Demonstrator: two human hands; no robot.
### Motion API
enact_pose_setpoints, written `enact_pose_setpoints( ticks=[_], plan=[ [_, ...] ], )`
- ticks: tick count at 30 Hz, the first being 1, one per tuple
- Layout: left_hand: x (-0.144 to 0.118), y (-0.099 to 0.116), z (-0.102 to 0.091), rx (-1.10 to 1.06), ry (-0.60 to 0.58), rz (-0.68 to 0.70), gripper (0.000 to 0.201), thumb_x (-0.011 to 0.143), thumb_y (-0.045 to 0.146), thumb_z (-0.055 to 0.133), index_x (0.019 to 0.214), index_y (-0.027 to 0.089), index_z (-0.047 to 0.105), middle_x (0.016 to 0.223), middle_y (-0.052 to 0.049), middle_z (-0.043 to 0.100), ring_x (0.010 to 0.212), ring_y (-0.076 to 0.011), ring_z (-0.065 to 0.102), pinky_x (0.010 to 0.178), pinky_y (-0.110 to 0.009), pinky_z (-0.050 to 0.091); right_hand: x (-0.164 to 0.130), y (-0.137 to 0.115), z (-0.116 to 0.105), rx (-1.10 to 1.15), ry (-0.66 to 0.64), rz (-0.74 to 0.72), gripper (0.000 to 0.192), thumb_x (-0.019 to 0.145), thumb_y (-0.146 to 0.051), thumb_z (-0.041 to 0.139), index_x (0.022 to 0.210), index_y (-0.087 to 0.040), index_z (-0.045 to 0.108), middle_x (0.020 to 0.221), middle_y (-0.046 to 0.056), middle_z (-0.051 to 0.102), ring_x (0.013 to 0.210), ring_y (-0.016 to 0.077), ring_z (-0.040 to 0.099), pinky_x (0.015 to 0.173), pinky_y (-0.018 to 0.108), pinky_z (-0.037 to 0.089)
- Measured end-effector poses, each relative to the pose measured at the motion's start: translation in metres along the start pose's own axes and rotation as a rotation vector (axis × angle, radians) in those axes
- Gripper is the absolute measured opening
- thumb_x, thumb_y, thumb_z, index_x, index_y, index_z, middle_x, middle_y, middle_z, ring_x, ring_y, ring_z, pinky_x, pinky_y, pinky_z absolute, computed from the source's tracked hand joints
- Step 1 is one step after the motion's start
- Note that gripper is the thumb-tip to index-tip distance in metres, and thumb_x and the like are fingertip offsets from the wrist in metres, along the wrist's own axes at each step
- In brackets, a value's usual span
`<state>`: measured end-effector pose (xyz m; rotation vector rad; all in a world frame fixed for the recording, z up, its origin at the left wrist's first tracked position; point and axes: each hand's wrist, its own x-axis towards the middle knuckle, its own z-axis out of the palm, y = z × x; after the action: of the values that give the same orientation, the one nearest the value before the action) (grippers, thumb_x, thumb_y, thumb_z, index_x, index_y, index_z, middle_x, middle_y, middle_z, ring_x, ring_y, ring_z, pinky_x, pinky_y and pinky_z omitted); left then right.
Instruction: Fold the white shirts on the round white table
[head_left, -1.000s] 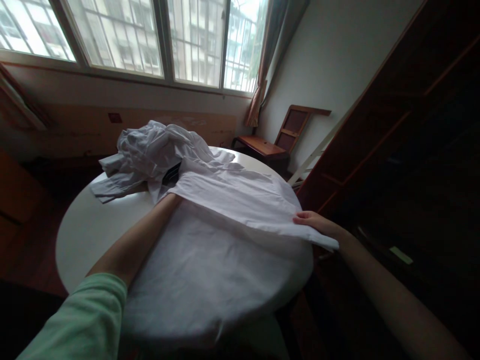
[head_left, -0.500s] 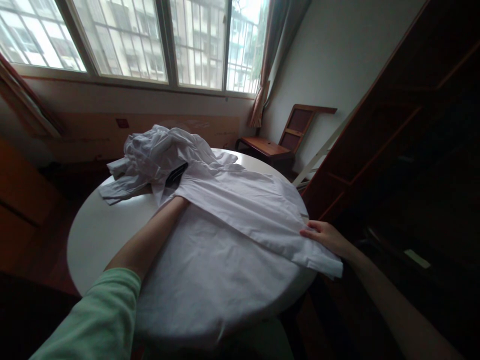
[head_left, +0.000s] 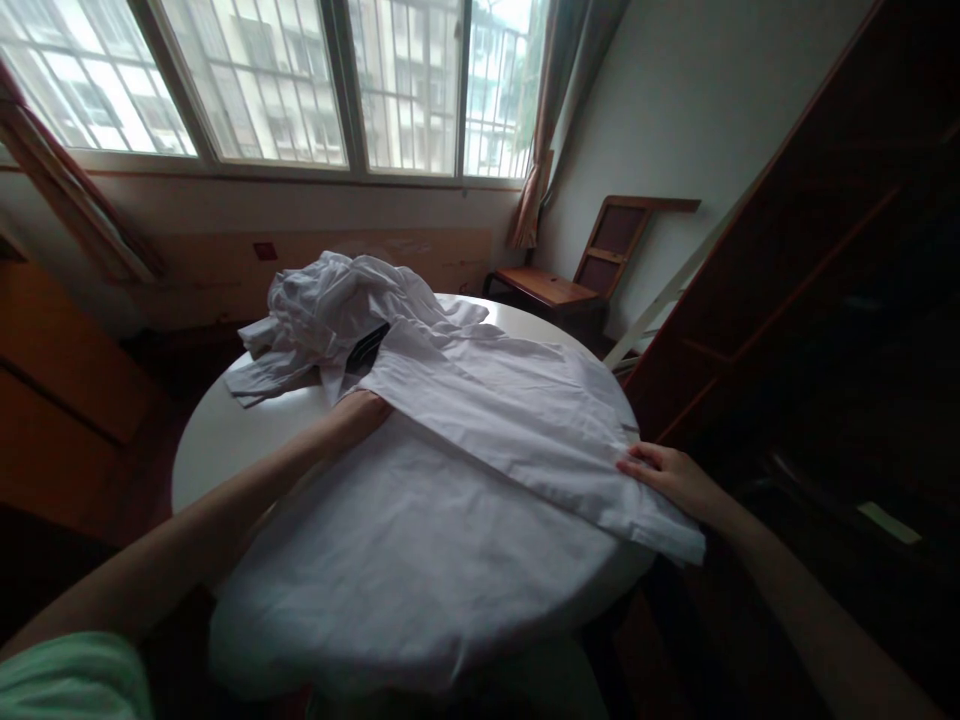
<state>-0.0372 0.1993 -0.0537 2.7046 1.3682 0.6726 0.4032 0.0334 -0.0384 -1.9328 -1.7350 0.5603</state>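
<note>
A white shirt lies spread over a round white table. One side of it is folded across as a long panel. My left hand is tucked under the far end of that folded panel, its fingers hidden by the cloth. My right hand pinches the near end of the panel at the table's right rim. Whether the left fingers grip the cloth is hidden.
A crumpled heap of white clothes sits at the table's far side, with something dark poking out beneath. A wooden chair stands by the wall behind. Dark wooden shelving rises close on the right. Windows fill the far wall.
My right hand has drawn the panel's end nearer and lower, onto the table's right rim. The left hand has slid back a little from under the fold. The view has shifted left.
</note>
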Motion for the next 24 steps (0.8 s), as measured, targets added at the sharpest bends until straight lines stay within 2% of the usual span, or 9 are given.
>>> enact_pose_setpoints(
  ticks=[3,7,9,12,14,19,24],
  plan=[
    [-0.016,-0.004,-0.007,0.167,-0.009,-0.032,0.027,0.087,0.029,0.042,0.076,0.014,0.062,0.081,-0.01,0.062,0.077,-0.0216,0.059,0.071,-0.034,0.046,0.001,-0.001,0.0,-0.013,0.001,-0.002,0.045,0.064,-0.064,0.055,0.065,-0.019,0.062,0.066,0.003,0.061,0.063,0.0186,0.054,0.059,0.028,0.042],
    [-0.017,-0.006,-0.016,0.386,0.152,-0.123,0.017,0.082,0.024,0.046,0.09,0.014,0.057,0.089,-0.013,0.06,0.086,-0.0268,0.058,0.07,-0.035,0.045,0.002,-0.009,-0.001,-0.011,0.025,0.012,0.046,0.061,-0.064,0.058,0.064,-0.019,0.062,0.065,0.003,0.061,0.061,0.0193,0.054,0.058,0.029,0.042],
    [-0.012,-0.013,-0.018,0.368,0.172,-0.139,0.02,0.077,0.019,0.049,0.097,0.016,0.055,0.095,-0.012,0.059,0.091,-0.0262,0.057,0.071,-0.033,0.045,0.001,-0.012,-0.003,0.002,0.026,0.009,0.046,0.06,-0.065,0.059,0.064,-0.019,0.062,0.064,0.003,0.061,0.061,0.0193,0.053,0.058,0.029,0.042],
    [-0.007,-0.027,-0.017,0.241,0.065,-0.112,0.027,0.074,0.01,0.048,0.1,0.018,0.055,0.098,-0.009,0.061,0.09,-0.0218,0.06,0.073,-0.029,0.047,0.001,-0.013,-0.005,0.041,0.001,0.001,0.048,0.061,-0.067,0.059,0.065,-0.019,0.062,0.065,0.003,0.06,0.062,0.0187,0.053,0.057,0.028,0.042],
    [-0.008,-0.035,-0.015,0.189,0.03,-0.094,0.029,0.075,0.011,0.048,0.102,0.018,0.056,0.1,-0.008,0.063,0.092,-0.0214,0.06,0.077,-0.029,0.047,0.001,-0.013,-0.006,0.088,-0.015,0.006,0.049,0.062,-0.067,0.059,0.067,-0.018,0.063,0.067,0.003,0.06,0.063,0.0183,0.053,0.058,0.028,0.042],
    [-0.017,-0.043,-0.015,0.203,0.087,-0.076,0.034,0.081,0.02,0.046,0.114,0.017,0.051,0.105,-0.01,0.061,0.091,-0.0223,0.06,0.073,-0.03,0.046,0.003,-0.019,-0.005,0.234,0.004,0.051,0.05,0.059,-0.065,0.065,0.074,-0.017,0.063,0.071,0.004,0.062,0.065,0.0183,0.055,0.057,0.027,0.043],
    [-0.018,-0.053,-0.013,0.131,0.135,-0.149,0.017,0.082,0.019,0.041,0.087,0.017,0.058,0.089,-0.007,0.06,0.081,-0.018,0.059,0.07,-0.026,0.045,0.006,-0.027,0.0,0.333,-0.039,0.072,0.051,0.061,-0.065,0.063,0.077,-0.017,0.063,0.073,0.005,0.063,0.065,0.0185,0.056,0.055,0.027,0.043]
  ],
)
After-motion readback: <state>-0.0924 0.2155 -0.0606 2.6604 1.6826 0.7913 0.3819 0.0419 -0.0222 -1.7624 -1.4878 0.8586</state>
